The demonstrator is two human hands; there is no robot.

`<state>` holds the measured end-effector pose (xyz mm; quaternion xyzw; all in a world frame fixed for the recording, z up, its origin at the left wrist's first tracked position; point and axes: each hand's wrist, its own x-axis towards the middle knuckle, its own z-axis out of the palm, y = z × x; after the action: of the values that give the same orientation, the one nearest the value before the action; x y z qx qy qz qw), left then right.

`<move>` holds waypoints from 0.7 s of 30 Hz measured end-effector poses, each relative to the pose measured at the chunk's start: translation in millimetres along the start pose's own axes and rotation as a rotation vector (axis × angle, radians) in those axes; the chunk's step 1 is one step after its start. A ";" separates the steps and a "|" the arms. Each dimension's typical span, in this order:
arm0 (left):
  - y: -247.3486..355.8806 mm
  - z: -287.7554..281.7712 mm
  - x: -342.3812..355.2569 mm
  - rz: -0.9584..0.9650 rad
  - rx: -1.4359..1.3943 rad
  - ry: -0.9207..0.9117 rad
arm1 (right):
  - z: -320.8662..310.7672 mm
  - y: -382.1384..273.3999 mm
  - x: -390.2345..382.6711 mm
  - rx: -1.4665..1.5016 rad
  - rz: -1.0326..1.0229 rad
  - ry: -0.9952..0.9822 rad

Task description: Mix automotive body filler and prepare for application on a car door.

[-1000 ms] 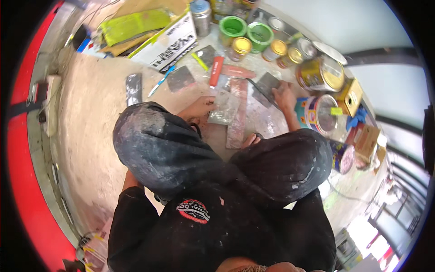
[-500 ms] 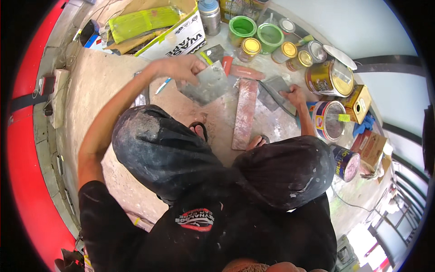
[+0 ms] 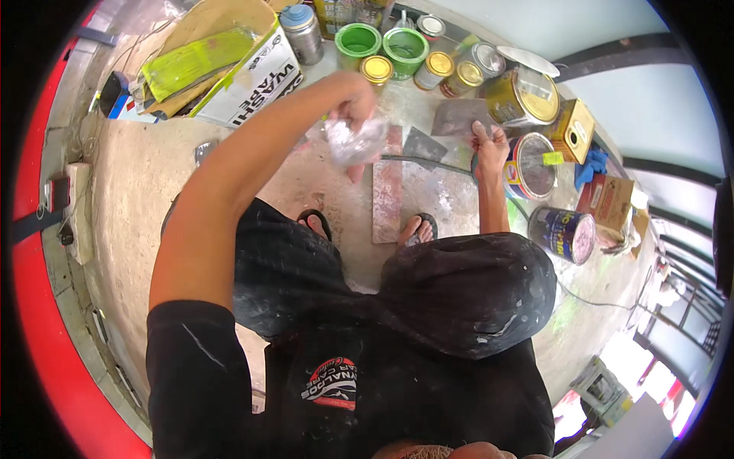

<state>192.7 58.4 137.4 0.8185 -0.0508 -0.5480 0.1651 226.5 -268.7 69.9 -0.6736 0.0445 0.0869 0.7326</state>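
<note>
The person squats on the concrete floor [image 3: 130,229], dark shorts filling the middle of the frame. Half a second ago the left hand was at the upper left of centre, gripping a clear crumpled piece low over the floor; now the left arm is stretched further up and to the right, and the left hand [image 3: 348,96] sits at the upper middle of the frame, raised above the floor. It is closed around a crumpled clear plastic bag [image 3: 355,141], which hangs just below the fingers. The right hand has moved little: it was beside the flat grey scraper earlier and remains there.

The right hand [image 3: 489,145] lies right of centre, well apart from the bag, with its fingers spread narrowly on the floor at the edge of a grey flat scraper blade [image 3: 459,118]; whether it grips the blade cannot be told. Just right of it stands an open paint can [image 3: 529,167] with a pale inside.

A long smeared board [image 3: 388,187] lies on the floor below the bag, between the two sandalled feet [image 3: 315,222]. A cardboard box [image 3: 245,76] with a yellow-green sheet sits at the upper left. Along the top stand two green tubs [image 3: 358,42] and several small gold-lidded tins [image 3: 377,69]. A dark blue can [image 3: 566,233] lies on its side at the right.
</note>
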 end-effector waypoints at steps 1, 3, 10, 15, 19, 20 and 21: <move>-7.8 8.4 14.7 -0.077 0.040 -0.110 | 1.8 -0.7 -7.2 0.032 0.078 -0.010; -14.9 23.3 44.8 -0.143 0.099 -0.213 | -18.5 16.2 -14.0 0.102 0.175 -0.053; -13.5 187.2 120.5 0.076 -1.243 -0.067 | -17.7 74.7 -87.8 0.061 0.761 -0.300; 18.5 181.9 108.2 0.283 -1.204 0.375 | -37.9 119.1 -55.0 0.035 0.569 -0.395; 36.0 176.0 101.1 0.154 -1.387 0.855 | -7.2 91.3 -40.9 0.111 0.508 -0.432; 34.0 175.2 111.5 0.189 -1.416 1.066 | -0.1 89.8 -39.3 0.131 0.503 -0.421; 38.2 170.4 112.0 0.186 -1.410 1.064 | 1.3 87.5 -39.8 0.137 0.504 -0.419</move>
<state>84.9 -43.6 -7.5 0.6653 0.3159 0.0168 0.6763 170.9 -263.3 -8.4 -0.5579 0.0639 0.3987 0.7250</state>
